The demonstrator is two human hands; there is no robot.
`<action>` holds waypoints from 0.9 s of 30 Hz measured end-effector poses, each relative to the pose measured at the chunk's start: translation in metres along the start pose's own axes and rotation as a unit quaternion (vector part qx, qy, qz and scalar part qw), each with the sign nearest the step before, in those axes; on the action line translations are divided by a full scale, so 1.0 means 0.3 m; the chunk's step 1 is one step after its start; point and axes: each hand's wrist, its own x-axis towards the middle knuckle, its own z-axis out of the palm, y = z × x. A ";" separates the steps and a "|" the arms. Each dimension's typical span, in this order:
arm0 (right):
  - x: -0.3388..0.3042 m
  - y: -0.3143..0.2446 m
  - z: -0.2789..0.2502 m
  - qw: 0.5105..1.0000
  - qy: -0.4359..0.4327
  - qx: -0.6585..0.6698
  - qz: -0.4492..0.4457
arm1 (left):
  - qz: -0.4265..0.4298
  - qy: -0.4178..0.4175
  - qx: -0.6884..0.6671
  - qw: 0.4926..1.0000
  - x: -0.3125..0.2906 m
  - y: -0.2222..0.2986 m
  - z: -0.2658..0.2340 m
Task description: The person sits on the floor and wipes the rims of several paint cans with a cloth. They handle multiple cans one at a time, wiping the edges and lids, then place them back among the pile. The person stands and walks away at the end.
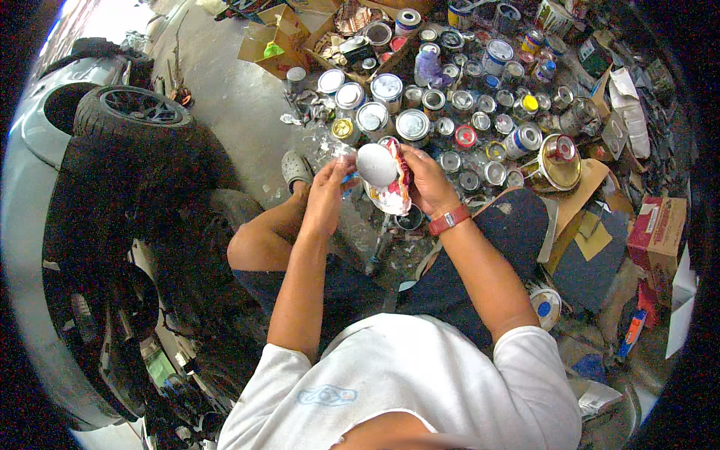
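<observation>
In front of my body, between the hands, is a round, pale grey disc-shaped thing (376, 165), perhaps a lid or the end of a can. A crumpled red, white and yellow wrapper or cloth (395, 196) is bunched against its right side and below. My right hand (429, 184) is closed on the edge of that wrapper. To the left of the disc, my left hand (328, 193) has its fingers bent together around something small with a blue and clear look, too blurred to name. Just beyond both hands stand white-lidded cans (372, 117).
Many cans and jars crowd the floor ahead and right, including a large tilted can (553, 163). Cardboard boxes (274, 41) lie at the far side. A car wheel (139, 109) is on the left. A red and brown carton (657, 238) stands at the right.
</observation>
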 end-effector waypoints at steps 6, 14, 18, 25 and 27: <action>0.030 0.024 -0.010 0.996 0.050 0.065 0.022 | -0.038 -0.123 -0.102 0.986 -0.002 -0.018 -0.041; -0.010 0.007 0.110 0.838 0.091 -0.449 -0.298 | 0.023 -0.066 -0.159 0.985 -0.019 -0.025 0.094; -0.090 0.020 0.199 0.709 0.019 -0.591 -0.385 | 0.051 -0.049 -0.165 0.984 -0.006 -0.040 0.091; 0.037 0.091 0.049 0.853 0.095 -0.452 -0.244 | 0.061 -0.140 -0.027 0.988 -0.038 -0.069 0.114; 0.064 0.105 -0.003 0.916 0.161 -0.340 -0.142 | 0.052 -0.139 -0.079 0.986 -0.038 -0.053 0.113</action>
